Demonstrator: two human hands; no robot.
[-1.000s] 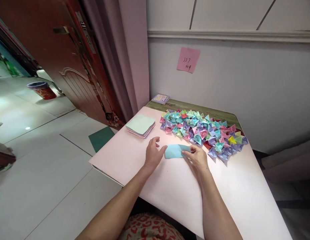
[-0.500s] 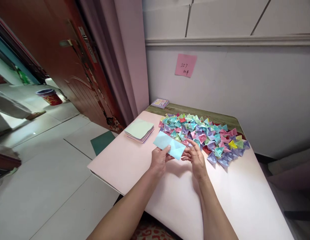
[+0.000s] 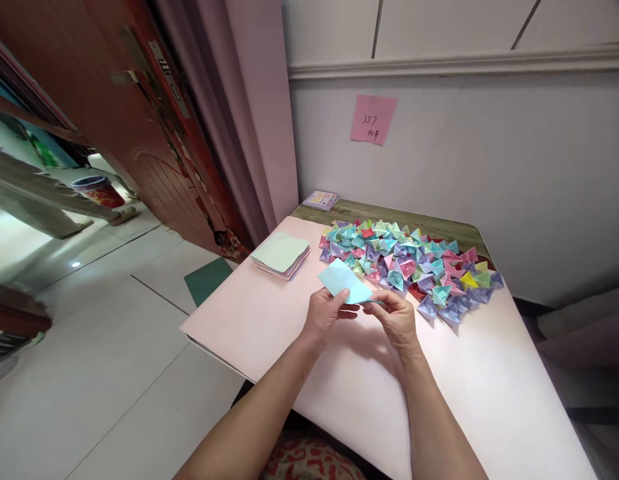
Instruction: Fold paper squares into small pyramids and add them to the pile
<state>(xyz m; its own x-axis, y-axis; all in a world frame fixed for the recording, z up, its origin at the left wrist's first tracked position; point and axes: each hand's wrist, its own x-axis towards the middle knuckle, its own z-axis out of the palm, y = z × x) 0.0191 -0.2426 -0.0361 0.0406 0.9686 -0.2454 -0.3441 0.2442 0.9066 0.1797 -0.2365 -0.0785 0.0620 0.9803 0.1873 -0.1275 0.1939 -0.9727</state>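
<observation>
A light blue sheet of paper [image 3: 343, 280], folded into a strip, is held above the table between both hands. My left hand [image 3: 325, 312] is closed on its lower edge, thumb on top and fingers underneath. At the right end of the paper, my right hand [image 3: 396, 317] pinches a corner, which looks bent over. Just beyond my hands lies a wide spread of small folded paper boats [image 3: 402, 270] in blue, purple, pink, green, red and yellow. A stack of square paper sheets [image 3: 280, 252], pale green on top, sits to the left of my hands.
The pale pink table top [image 3: 229, 327] reaches toward me. Small printed packs [image 3: 321, 200] lie at its back left corner. A pink note [image 3: 373, 120] is on the wall. To the left are a red door [image 3: 114, 120], a bucket [image 3: 98, 192] and a person's legs [image 3: 34, 193].
My right fingers have closed on the right end of the blue paper, and that corner is now bent over. The person's legs at the left have moved, and the view has shifted slightly.
</observation>
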